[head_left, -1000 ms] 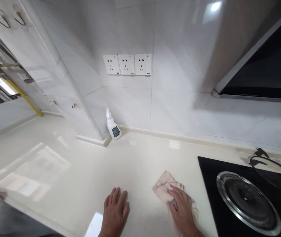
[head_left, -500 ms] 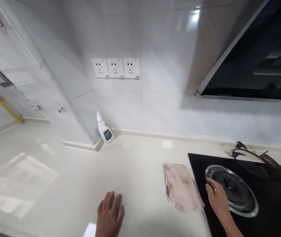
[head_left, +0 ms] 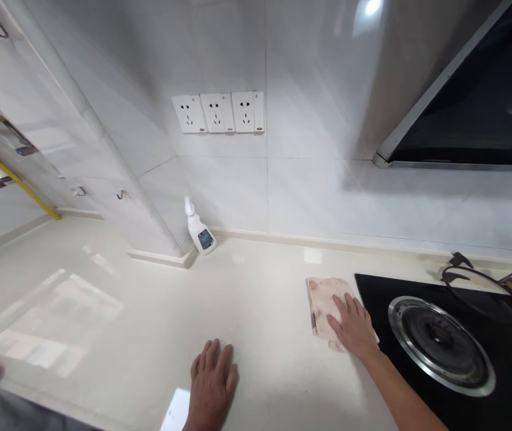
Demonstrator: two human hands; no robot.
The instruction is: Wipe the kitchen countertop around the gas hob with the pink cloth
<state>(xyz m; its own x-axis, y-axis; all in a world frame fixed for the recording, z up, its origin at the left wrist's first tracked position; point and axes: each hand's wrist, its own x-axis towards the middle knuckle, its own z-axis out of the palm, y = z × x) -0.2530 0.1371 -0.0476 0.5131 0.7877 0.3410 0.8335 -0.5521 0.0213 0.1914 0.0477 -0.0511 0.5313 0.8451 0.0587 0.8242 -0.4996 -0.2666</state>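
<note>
My right hand [head_left: 353,326] lies on a folded, stained pinkish cloth [head_left: 323,293], its fingers spread over the top. The cloth rests on the pale counter [head_left: 260,299], beside the left edge of a black hob [head_left: 375,287]. Palm down, my left hand [head_left: 213,380] is open on the same counter with its fingers stretched forward. Just left of that wrist is a flat white object [head_left: 177,410], partly cut off by the frame.
A white spray bottle [head_left: 200,230] stands in the wall corner. On the hob are a round burner [head_left: 439,341] and a dark wire stand [head_left: 466,272]. Wall sockets [head_left: 217,112] sit above the counter, a range hood [head_left: 471,114] at upper right. Red and grey fabric [head_left: 22,413] shows at lower left.
My right hand has left the burner's edge and moved left onto the cloth, spreading its fingers. My left hand stays on the counter. The view has shifted slightly.
</note>
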